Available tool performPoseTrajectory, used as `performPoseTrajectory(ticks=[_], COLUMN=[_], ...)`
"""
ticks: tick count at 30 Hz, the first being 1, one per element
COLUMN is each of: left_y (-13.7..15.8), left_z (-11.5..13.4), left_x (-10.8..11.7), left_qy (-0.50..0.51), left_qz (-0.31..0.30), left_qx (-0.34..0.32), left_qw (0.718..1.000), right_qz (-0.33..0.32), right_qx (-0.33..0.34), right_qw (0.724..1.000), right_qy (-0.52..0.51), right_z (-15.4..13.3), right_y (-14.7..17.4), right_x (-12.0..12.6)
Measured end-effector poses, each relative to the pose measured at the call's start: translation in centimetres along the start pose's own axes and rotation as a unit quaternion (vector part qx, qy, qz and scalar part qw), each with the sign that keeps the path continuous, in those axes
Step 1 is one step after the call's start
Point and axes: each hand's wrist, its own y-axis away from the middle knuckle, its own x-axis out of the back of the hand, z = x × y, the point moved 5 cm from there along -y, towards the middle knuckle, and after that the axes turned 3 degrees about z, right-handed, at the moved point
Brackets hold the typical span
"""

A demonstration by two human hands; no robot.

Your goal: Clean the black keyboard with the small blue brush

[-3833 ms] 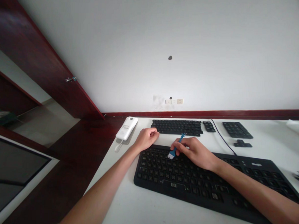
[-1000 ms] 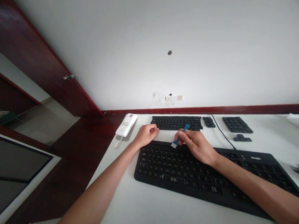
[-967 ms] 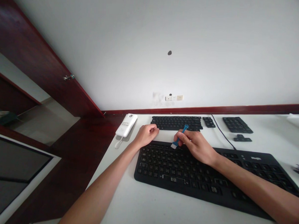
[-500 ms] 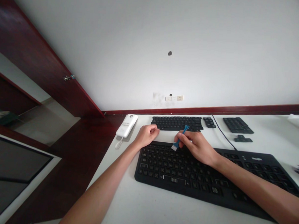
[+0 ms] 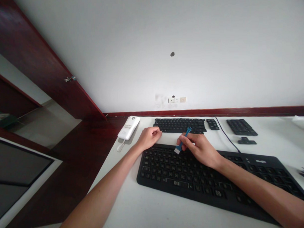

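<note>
A black keyboard base [image 5: 161, 187] with its keycaps off lies at a slant on the white table, its key sockets exposed. Pinched between the thumb and fingers of my right hand [image 5: 198, 147] is a small blue brush [image 5: 184, 139]. Its white bristles point down at the upper rows of sockets; whether they touch is too fine to tell. My left hand [image 5: 150, 137] is curled into a fist at the base's back left corner, with nothing visible in it. My right forearm passes over the base's right part and hides some of it.
Behind the base, removed keycaps lie in groups: a main block [image 5: 179, 124], a small cluster [image 5: 212, 124], a number pad group [image 5: 242, 127] and arrow keys [image 5: 246, 141]. A white device with a strap [image 5: 129, 128] sits at the left table edge. A cable [image 5: 226, 135] runs back towards the wall.
</note>
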Motion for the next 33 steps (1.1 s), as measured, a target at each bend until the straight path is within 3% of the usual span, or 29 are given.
performPoseTrajectory(ticks=[19, 23, 33], left_y=[0.01, 0.0, -0.04], left_z=[-0.17, -0.37, -0.3], left_x=[-0.08, -0.13, -0.11], left_qy=[-0.004, -0.007, -0.002], left_qz=[-0.001, 0.0, 0.0], left_qx=[0.002, -0.002, 0.0], left_qw=[1.0, 1.0, 1.0], right_qz=[-0.006, -0.035, -0.014], right_qx=[0.012, 0.023, 0.029], right_qw=[1.0, 0.999, 0.999], right_qy=[-0.011, 0.004, -0.007], right_z=[-0.23, -0.29, -0.4], right_y=[0.01, 0.07, 0.02], right_x=[0.12, -0.16, 0.06])
